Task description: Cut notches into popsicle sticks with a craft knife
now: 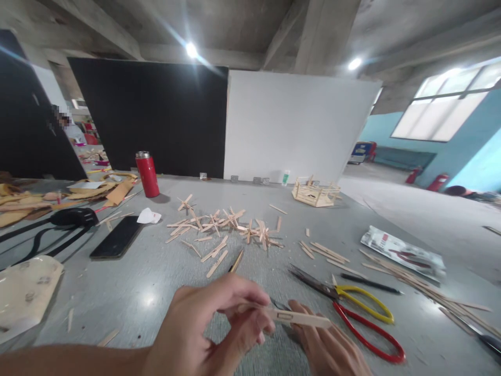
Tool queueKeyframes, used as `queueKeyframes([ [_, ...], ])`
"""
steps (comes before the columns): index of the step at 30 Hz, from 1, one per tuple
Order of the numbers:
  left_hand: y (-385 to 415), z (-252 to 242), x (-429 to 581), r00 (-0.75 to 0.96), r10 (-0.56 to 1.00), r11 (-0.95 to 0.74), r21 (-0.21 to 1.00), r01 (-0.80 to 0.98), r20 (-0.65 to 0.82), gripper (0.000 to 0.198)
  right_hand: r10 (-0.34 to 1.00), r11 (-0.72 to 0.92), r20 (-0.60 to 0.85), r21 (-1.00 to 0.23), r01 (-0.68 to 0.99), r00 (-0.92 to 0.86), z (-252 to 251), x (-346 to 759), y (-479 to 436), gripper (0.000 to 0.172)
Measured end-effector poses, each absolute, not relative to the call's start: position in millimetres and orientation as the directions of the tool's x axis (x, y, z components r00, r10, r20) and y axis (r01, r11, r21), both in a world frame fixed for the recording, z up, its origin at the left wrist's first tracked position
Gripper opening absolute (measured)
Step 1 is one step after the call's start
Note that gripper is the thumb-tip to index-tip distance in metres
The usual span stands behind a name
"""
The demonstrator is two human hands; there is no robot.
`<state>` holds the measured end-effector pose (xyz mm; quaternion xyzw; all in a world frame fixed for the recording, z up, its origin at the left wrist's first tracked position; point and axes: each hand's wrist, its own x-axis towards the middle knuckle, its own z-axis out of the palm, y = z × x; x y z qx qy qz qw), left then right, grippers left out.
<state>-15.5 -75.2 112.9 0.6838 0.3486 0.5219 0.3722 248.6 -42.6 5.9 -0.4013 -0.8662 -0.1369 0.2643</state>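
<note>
My left hand (211,318) pinches a flat wooden stick (305,319) between thumb and fingers, above the grey table. A small rectangular outline shows on the stick's face. Just behind and below its far end is my right hand (332,350), fingers bent low over the table and partly hidden by the stick. A thin dark piece lies at those fingertips; I cannot make out its kind. Right of that hand rest scissors (319,284) with one yellow and one red handle, blades slightly apart. Past my left hand lies a pencil-like pointed tool (237,260).
Cut stick pieces (219,224) are heaped mid-table. A small wooden model (317,194) stands behind. Leftward are a red bottle (147,175), a phone (117,237) and a pale board (27,292). Rightward lie a black pen (371,283), long sticks (426,287) and a plastic packet (403,250).
</note>
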Motion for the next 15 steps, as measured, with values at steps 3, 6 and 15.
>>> queueKeyframes([
  [3,-63,109,-17,0.349,0.906,-0.253,0.968,-0.002,0.238,0.021,0.768,0.517,0.557,-0.246,0.82,-0.316,16,255,-36,0.019],
  [6,-40,93,-16,0.487,0.873,-0.027,0.997,0.076,-0.013,0.025,0.825,0.452,0.497,-0.299,0.84,-0.267,34,266,-34,0.019],
  [15,6,17,-14,0.615,0.749,0.017,0.935,0.354,-0.247,0.028,0.741,0.651,0.362,-0.184,0.736,-0.565,53,266,-61,0.043],
])
